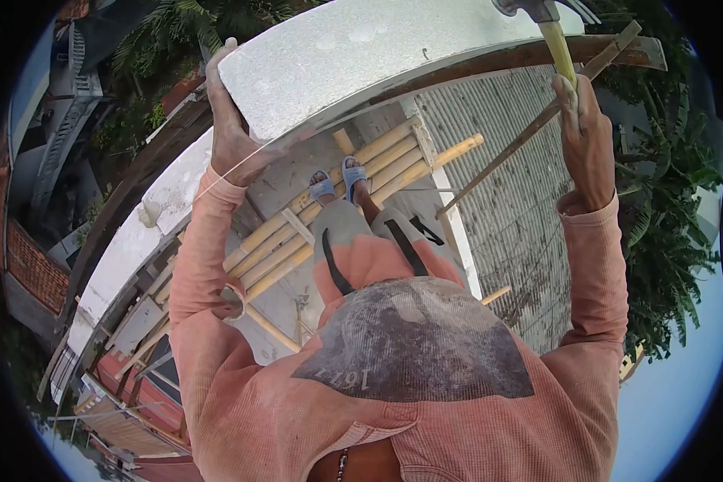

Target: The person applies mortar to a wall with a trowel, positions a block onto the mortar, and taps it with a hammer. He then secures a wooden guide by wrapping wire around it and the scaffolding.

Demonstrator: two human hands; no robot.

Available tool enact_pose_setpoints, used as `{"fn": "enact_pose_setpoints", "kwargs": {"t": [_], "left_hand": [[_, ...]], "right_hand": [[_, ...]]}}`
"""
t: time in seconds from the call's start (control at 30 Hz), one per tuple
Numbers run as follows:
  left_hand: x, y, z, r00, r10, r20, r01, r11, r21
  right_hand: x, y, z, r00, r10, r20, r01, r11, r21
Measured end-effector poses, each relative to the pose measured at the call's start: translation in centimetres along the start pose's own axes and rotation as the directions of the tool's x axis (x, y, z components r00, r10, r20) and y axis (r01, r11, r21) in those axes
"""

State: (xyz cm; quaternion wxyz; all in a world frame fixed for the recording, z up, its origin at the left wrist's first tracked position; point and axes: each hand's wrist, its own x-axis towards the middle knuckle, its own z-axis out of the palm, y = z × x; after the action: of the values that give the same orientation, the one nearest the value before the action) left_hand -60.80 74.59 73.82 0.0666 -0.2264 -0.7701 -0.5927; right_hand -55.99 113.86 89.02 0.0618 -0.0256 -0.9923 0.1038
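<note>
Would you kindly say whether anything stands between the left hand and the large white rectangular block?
Nothing visible does: the left hand lies against the end of the large white rectangular block. A thin pale string crosses the wrist, outside that contact.

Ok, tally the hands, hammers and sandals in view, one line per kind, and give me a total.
Hands: 2
Hammer: 1
Sandals: 2
Total: 5
</note>
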Motion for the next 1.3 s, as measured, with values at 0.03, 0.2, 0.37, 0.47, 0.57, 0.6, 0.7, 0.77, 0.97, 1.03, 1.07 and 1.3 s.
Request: {"fn": "enact_pose_setpoints", "kwargs": {"t": [0.03,0.2,0.37,0.47,0.57,0.6,0.7,0.77,0.97,1.03,1.07,1.3], "left_hand": [[-0.1,-0.4,-0.1,1.000,0.019,0.015,-0.020,0.999,0.031],[-0.1,-2.5,-0.5,0.987,0.153,0.044,-0.159,0.932,0.326],[-0.7,-1.7,-0.4,0.996,0.086,0.026,-0.088,0.989,0.121],[-1.9,-2.1,-1.4,0.988,-0.091,0.127,0.062,0.974,0.218],[-2.4,-2.7,-2.2,0.980,-0.115,0.160,0.058,0.945,0.322],[-2.4,-3.1,-2.1,0.980,-0.119,0.157,0.062,0.942,0.331],[-2.8,-3.2,-1.7,0.973,-0.167,0.157,0.114,0.947,0.299],[-2.5,-2.8,-1.5,0.958,-0.214,0.191,0.129,0.916,0.379],[-2.1,-1.2,-0.2,0.980,-0.186,0.065,0.182,0.981,0.063],[-2.0,-2.5,-0.2,0.991,-0.121,0.051,0.114,0.987,0.109],[-2.0,-2.6,-0.3,0.992,-0.111,0.060,0.100,0.981,0.165],[-3.5,-2.3,-1.2,0.973,-0.213,0.094,0.183,0.949,0.255]], "right_hand": [[-0.5,0.5,0.7,0.999,-0.026,0.018,0.026,1.000,0.006],[-0.3,1.9,1.5,0.950,-0.311,0.035,0.313,0.942,-0.121],[0.2,3.5,2.2,0.860,-0.507,0.052,0.501,0.822,-0.269],[-0.2,2.2,2.5,0.909,-0.415,-0.019,0.401,0.889,-0.222],[-0.3,2.3,2.9,0.925,-0.380,-0.011,0.368,0.903,-0.222],[-0.3,2.5,3.0,0.917,-0.398,-0.020,0.383,0.894,-0.234],[-0.4,1.4,2.4,0.927,-0.375,-0.018,0.364,0.910,-0.196],[-0.7,-0.1,1.7,0.972,-0.235,0.010,0.235,0.966,-0.108],[-0.5,1.0,2.5,0.985,-0.172,-0.010,0.172,0.985,-0.015],[-0.5,0.7,2.8,0.992,-0.127,-0.021,0.128,0.991,0.025],[-0.6,0.2,2.5,0.997,-0.078,0.011,0.078,0.996,0.034],[-0.8,-1.4,1.3,0.998,0.060,0.027,-0.062,0.994,0.090]]}}
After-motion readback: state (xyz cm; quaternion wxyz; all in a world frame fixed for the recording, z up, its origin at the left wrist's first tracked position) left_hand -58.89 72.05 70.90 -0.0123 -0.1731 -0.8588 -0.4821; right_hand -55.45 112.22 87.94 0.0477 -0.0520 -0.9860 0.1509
